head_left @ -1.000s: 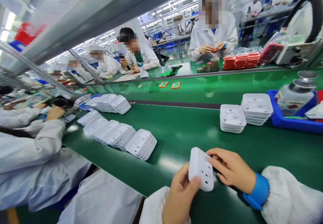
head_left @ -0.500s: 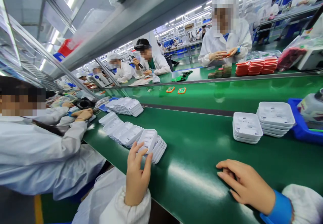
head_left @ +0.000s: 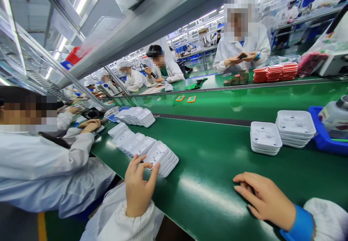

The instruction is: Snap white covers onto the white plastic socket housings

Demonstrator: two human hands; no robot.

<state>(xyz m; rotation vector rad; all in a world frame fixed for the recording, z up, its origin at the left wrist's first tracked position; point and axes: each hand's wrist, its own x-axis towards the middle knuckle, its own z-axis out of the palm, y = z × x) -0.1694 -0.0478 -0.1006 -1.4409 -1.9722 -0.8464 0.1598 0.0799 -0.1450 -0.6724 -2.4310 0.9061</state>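
Note:
A slanting row of white plastic housings (head_left: 156, 153), overlapping one another, lies along the near left of the green bench (head_left: 206, 183). My left hand (head_left: 140, 186) is at the front end of this row, thumb and fingers apart beside the nearest housing. Its fingertips are close to that housing's edge; whether they touch it I cannot tell. On the right, my right hand (head_left: 265, 197) rests low over the bench with loosely bent, parted fingers and nothing in it. A blue band (head_left: 299, 222) circles that wrist.
Two stacks of white housings (head_left: 265, 136) stand at the right, by a blue tray (head_left: 326, 141) with a bottle (head_left: 337, 116). Another pile of housings (head_left: 138, 116) lies farther left. Orange-edged green pieces (head_left: 191, 99) lie beyond the dark strip. A co-worker (head_left: 49, 165) sits at left.
The front housing, tilted up by my left hand before, now lies flat in line with the row. My left hand has drawn back slightly to the left. My right hand has stayed put.

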